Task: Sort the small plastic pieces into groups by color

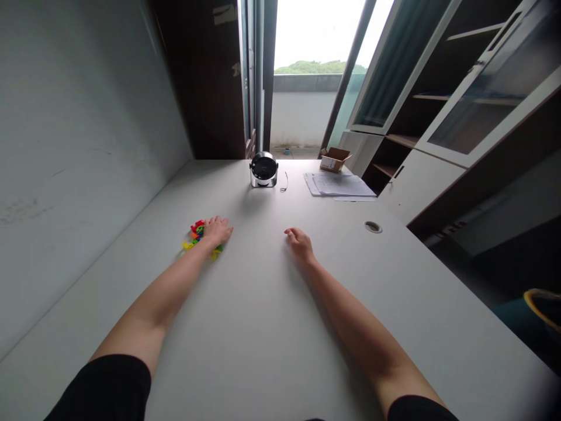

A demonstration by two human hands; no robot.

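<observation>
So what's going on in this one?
Someone is at a white desk with both bare arms stretched forward. The left hand lies on a small heap of colourful plastic pieces, though whether it grips any can't be told. The right hand rests empty on the desk, fingers loosely curled. Farther along the desk are a small black desk fan, a stack of papers and an open cardboard box.

The left hand (217,230) rests on colourful plastic pieces (196,230); the right hand (300,244) lies on the white desk (258,327).
</observation>
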